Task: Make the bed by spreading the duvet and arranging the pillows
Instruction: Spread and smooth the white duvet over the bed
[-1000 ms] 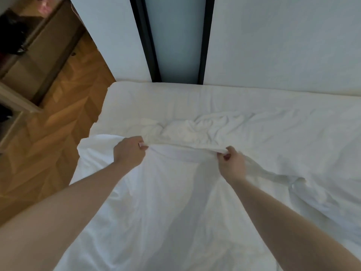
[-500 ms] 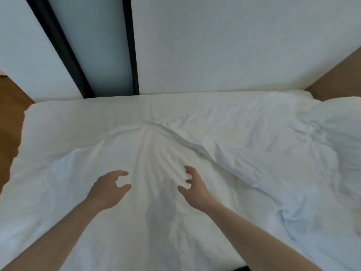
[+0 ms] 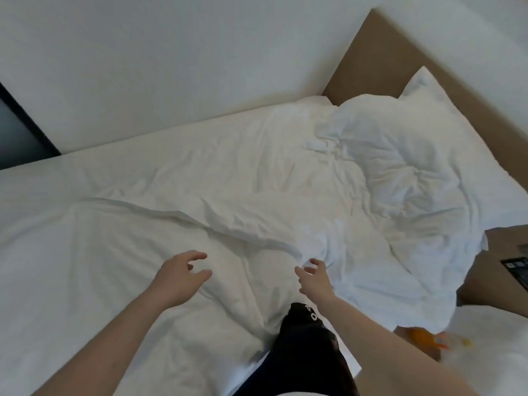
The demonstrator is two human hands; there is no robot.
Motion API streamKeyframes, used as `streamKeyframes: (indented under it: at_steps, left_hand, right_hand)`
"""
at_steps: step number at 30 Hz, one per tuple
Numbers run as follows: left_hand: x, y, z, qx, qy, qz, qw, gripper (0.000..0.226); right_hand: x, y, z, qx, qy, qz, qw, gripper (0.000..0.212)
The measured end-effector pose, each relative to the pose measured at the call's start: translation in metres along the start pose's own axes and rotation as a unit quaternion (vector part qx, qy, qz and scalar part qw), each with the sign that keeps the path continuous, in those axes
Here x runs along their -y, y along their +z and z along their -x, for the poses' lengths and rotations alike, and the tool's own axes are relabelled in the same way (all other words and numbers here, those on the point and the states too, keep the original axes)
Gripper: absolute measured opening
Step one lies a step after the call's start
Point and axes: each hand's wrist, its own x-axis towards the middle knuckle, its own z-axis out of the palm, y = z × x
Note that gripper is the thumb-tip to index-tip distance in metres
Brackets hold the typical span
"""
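Lying spread over the bed's near left, the duvet (image 3: pixel 177 224) bunches toward the far-right pillow (image 3: pixel 414 155). Released since a second ago: left hand (image 3: pixel 178 277) and right hand (image 3: pixel 315 278) hover with fingers relaxed, grasping nothing. Means spreading unfinished, ridge remaining. Wall (image 3: pixel 171 67) hems the far edge; headboard (image 3: pixel 380 52) right.

A plain white wall (image 3: pixel 177 61) is seen along the far side of the room. At its left end a dark vertical frame (image 3: pixel 27 125) is set, with a greyish panel (image 3: pixel 11 138) beside it. A brown headboard (image 3: pixel 400 64) is fitted at the upper right. A brown surface (image 3: pixel 497 267) is seen at the right edge, and a dark flat device (image 3: pixel 515 268) is laid on it. An orange object (image 3: pixel 425 337), too blurred to be identified, is seen low on the right. A black garment with white lettering (image 3: pixel 303 338) is visible at the bottom centre.
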Motion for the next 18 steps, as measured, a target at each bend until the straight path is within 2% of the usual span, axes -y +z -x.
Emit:
streamKeyframes:
  at_steps: [6,9,11,14,16,18]
  left_hand:
    - [-0.088,0.079,-0.067,0.025,-0.033,-0.015,0.999,0.042]
    - [-0.124,0.12,-0.116,0.026,-0.09,0.059,0.994,0.042]
    - [-0.144,0.148,-0.143,0.03,-0.169,0.142,0.975,0.045]
    - [-0.163,0.187,-0.17,0.023,-0.278,0.185,0.942,0.066]
    - [-0.168,0.203,-0.177,-0.018,-0.33,0.204,0.921,0.082]
    - [-0.174,0.213,-0.18,-0.055,-0.371,0.231,0.898,0.084]
  right_hand:
    - [0.0,-0.051,-0.08,0.028,0.106,-0.179,0.978,0.065]
    - [-0.008,-0.087,-0.127,0.04,0.162,-0.217,0.962,0.077]
    - [-0.016,-0.108,-0.157,0.05,0.204,-0.229,0.951,0.084]
    - [-0.025,-0.135,-0.192,0.079,0.232,-0.214,0.946,0.086]
    - [-0.02,-0.143,-0.208,0.115,0.225,-0.197,0.947,0.087]
    - [-0.008,-0.149,-0.218,0.144,0.212,-0.184,0.949,0.079]
